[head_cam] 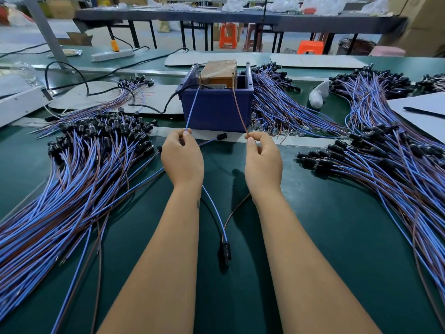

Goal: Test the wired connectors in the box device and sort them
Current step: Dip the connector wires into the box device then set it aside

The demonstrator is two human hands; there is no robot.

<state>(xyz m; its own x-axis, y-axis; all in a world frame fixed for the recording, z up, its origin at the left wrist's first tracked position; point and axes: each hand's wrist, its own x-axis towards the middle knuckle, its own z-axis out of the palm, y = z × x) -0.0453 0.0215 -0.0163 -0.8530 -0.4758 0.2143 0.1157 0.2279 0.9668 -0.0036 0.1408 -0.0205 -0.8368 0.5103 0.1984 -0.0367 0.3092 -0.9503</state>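
The blue box device (216, 107) stands at the middle of the green bench, two thin metal posts rising at its rim. My left hand (182, 156) pinches a blue wire (192, 109) whose end reaches the left post. My right hand (263, 160) pinches the brown wire (238, 109) running up to the right post. Both wires trail back under my wrists to one black connector (225, 249) lying on the mat between my forearms.
Big heaps of blue-and-brown wired connectors lie on the left (79, 165), behind the box on the right (284, 104) and at the far right (385, 153). A single connector (222, 136) lies before the box. A black power cord (154, 107) runs to the box.
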